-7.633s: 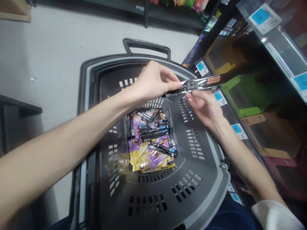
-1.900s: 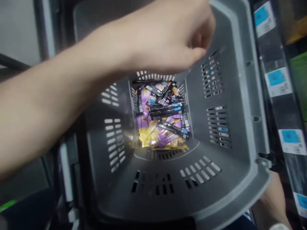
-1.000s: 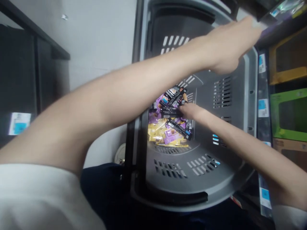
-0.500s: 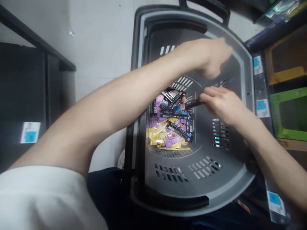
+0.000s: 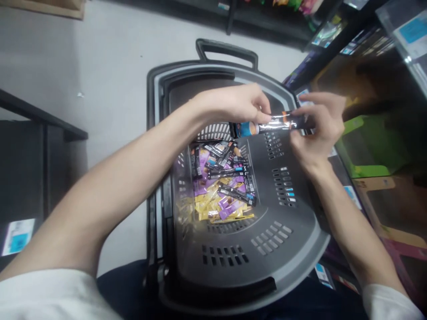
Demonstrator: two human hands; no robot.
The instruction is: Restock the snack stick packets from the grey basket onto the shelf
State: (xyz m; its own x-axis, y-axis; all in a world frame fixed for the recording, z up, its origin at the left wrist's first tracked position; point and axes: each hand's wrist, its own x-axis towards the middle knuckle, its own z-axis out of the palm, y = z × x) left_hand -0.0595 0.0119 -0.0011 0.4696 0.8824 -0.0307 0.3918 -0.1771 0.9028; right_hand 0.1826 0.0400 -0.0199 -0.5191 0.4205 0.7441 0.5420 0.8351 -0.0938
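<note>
My left hand [image 5: 250,104] had just joined my right hand [image 5: 318,126], so both now pinched one stick sachet [image 5: 276,123], lifted clear of the pile and held at 1 o'clock over the basket [image 5: 308,251]. The sachet was slim, glossy black, orange-banded, its blue end toward 9 o'clock. Yellow, purple and black packets [image 5: 230,209] lay toward 7 o'clock.

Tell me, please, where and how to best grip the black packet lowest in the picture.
Probably from above, pinching the black packet across its middle: it is long and narrow, lies uncovered on yellow and purple packets, and the basket surrounds it.
</note>
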